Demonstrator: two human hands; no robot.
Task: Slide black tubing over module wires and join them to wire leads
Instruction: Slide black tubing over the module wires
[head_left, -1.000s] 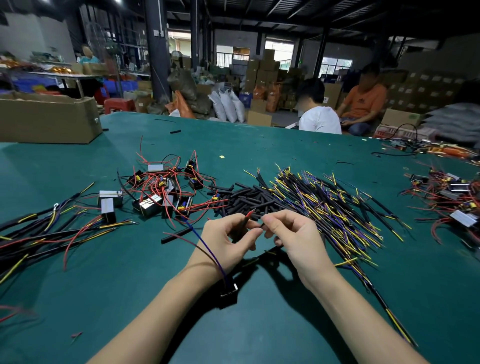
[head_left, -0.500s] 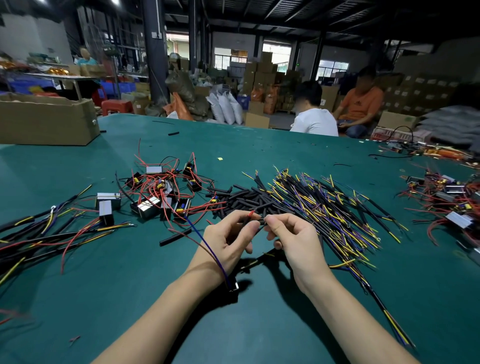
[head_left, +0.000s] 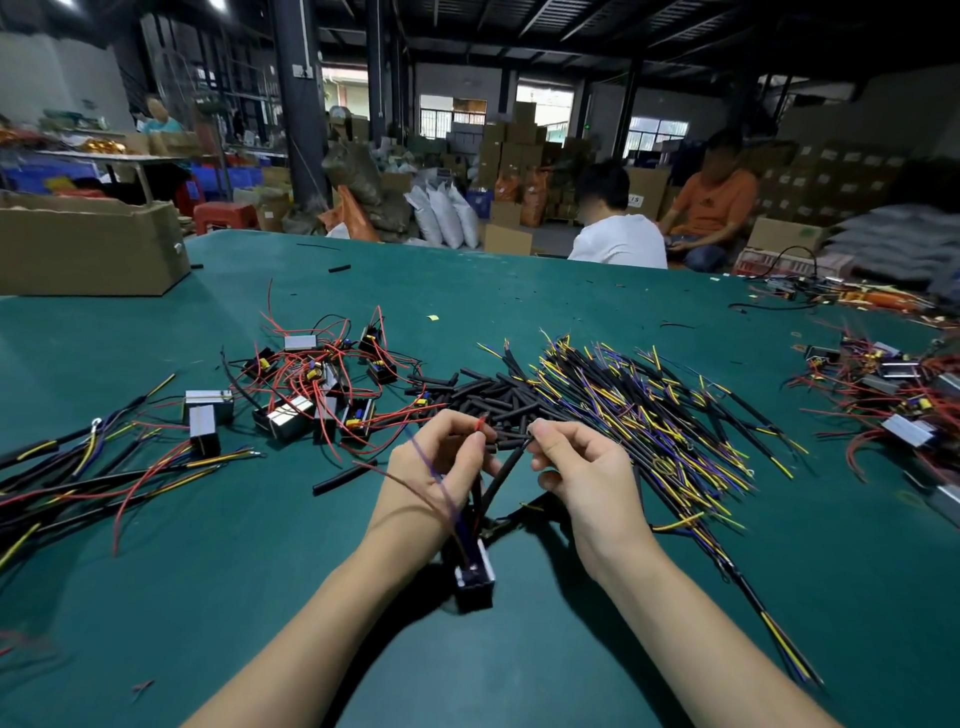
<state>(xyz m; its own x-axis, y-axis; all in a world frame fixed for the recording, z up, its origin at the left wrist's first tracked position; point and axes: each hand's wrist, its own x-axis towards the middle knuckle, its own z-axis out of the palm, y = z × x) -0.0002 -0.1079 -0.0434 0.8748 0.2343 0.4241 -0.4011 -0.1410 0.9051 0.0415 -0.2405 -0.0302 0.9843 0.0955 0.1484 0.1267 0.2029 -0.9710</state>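
My left hand (head_left: 441, 467) pinches a red module wire whose tip (head_left: 483, 422) pokes up above the fingers. My right hand (head_left: 576, 467) pinches the top end of a black tube (head_left: 501, 480) that slants down between both hands. Below the wrists hangs a small black module (head_left: 474, 579), lifted off the table, with blue and red wires running up over my left hand. Just behind my hands lies a pile of short black tubing (head_left: 488, 400). A heap of black wire leads with yellow and purple ends (head_left: 649, 415) spreads to the right.
Loose modules with red wires (head_left: 322, 384) lie at left centre, with finished bundles (head_left: 78, 467) at the far left. More modules (head_left: 893, 395) lie at the right edge. A cardboard box (head_left: 88, 249) stands at back left. Two people sit beyond the green table (head_left: 545, 291).
The module has risen off the table and hangs between my wrists. The black tube now slants down from my right fingers, and the hands sit slightly farther apart.
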